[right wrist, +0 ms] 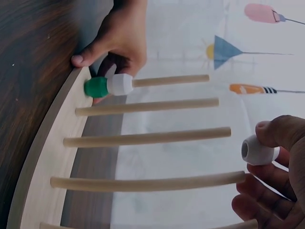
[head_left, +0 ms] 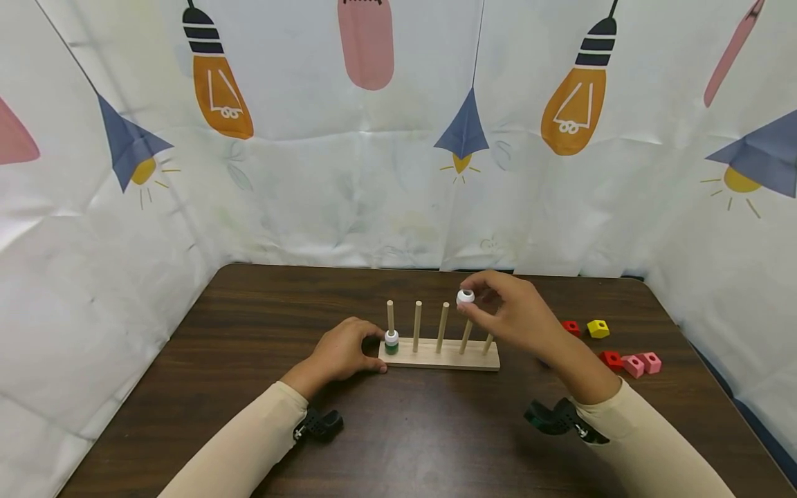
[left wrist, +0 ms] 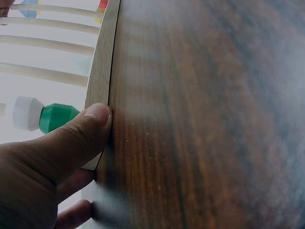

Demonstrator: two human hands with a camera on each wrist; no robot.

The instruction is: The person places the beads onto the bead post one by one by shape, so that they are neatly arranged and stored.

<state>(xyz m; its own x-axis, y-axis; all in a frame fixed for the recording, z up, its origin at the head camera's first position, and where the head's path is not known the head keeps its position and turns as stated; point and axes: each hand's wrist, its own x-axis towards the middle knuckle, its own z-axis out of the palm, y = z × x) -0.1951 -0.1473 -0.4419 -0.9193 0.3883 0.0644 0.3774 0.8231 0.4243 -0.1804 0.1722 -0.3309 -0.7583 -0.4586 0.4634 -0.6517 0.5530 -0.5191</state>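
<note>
A pale wooden peg board (head_left: 438, 355) with several upright pegs lies on the table. Its leftmost peg carries a green bead (head_left: 391, 348) at the bottom and a white bead (head_left: 391, 337) on top of it. My left hand (head_left: 344, 349) grips the board's left end, the thumb (left wrist: 97, 114) on the front edge. Between thumb and fingers my right hand (head_left: 513, 311) pinches another white bead (right wrist: 259, 150), its hole showing. That bead is held near the tops of the pegs, apart from them. The other pegs in view (right wrist: 152, 138) bear no beads.
Right of the board lie a yellow bead (head_left: 598, 329), red beads (head_left: 611, 360) and pink beads (head_left: 649, 362); the right arm partly hides this group. A patterned white cloth (head_left: 373, 187) hangs behind the dark wooden table (head_left: 411, 429).
</note>
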